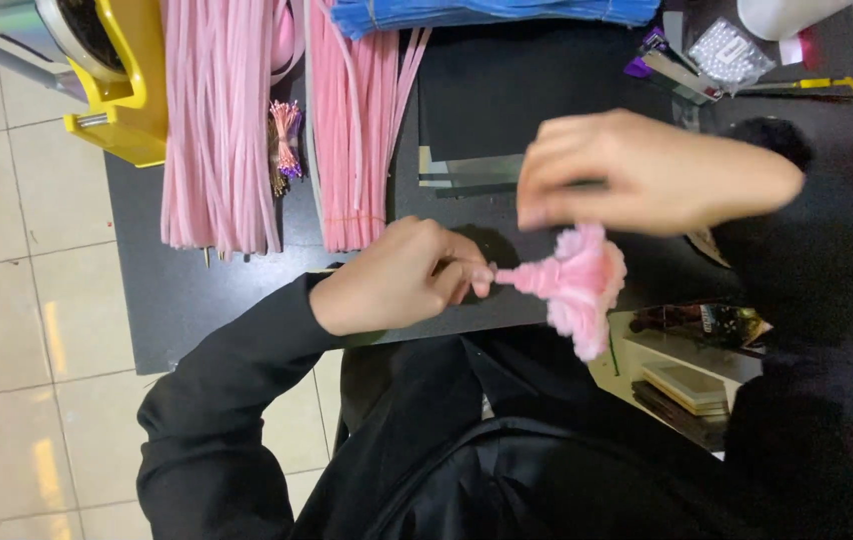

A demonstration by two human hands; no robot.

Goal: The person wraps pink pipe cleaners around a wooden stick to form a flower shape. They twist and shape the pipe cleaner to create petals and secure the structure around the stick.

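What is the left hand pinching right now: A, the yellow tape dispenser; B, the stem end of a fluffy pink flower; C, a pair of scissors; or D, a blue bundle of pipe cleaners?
B: the left hand pinches the narrow stem end of the pink flower, while the right hand touches its fluffy petals from above.

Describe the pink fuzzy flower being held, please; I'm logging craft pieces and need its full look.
The pink fuzzy flower looks made of soft chenille stems: looped, ruffled petals fanning out at one end, narrowing to a twisted pink stalk at the other. It lies roughly sideways in the air above the black table. The left hand pinches the stalk end, and the right hand touches the petals from above. The finer petal shapes are blurred.
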